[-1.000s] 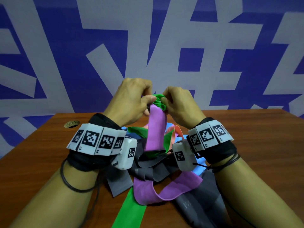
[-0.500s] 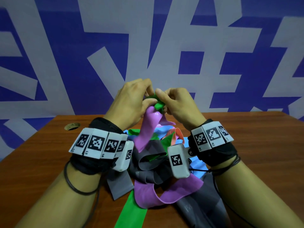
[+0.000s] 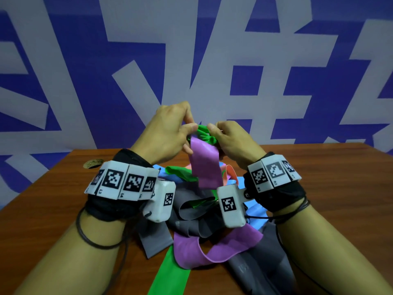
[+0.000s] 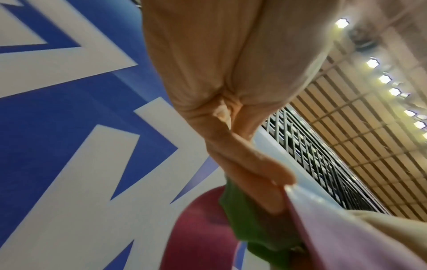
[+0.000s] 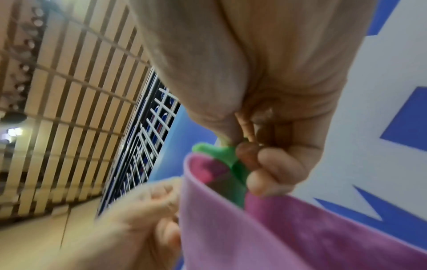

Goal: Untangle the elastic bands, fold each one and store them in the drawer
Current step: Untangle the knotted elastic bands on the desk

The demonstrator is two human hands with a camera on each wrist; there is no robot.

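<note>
Lying nearest at the table's front edge: flat, matte rubber strips. A green band runs off the lower frame; beside it a grey band, wide, faint print on it, and a purple band curling in a smooth open loop across both. All part of one heap of elastic bands on the wooden table, brown, visible grain.

Mid-distance: both wrists wrapped in black cloth, ringed with white blocks bearing black square markers. Between them more grey folds, a light blue strip, a thin salmon strip.

Raised above the heap: left hand and right hand, knuckles toward the camera, fingers curled, thumbs meeting at a bunched green knot. Purple strip hangs limp and flat from the knot down to the pile. Right wrist view: right fingertips pinch crumpled green just above the purple edge. Left wrist view, blurred: left fingertips pressed together on green and purple material.

Far left on the table, a round brass-coloured grommet. Behind, a wall with blue and pale angular shapes.
</note>
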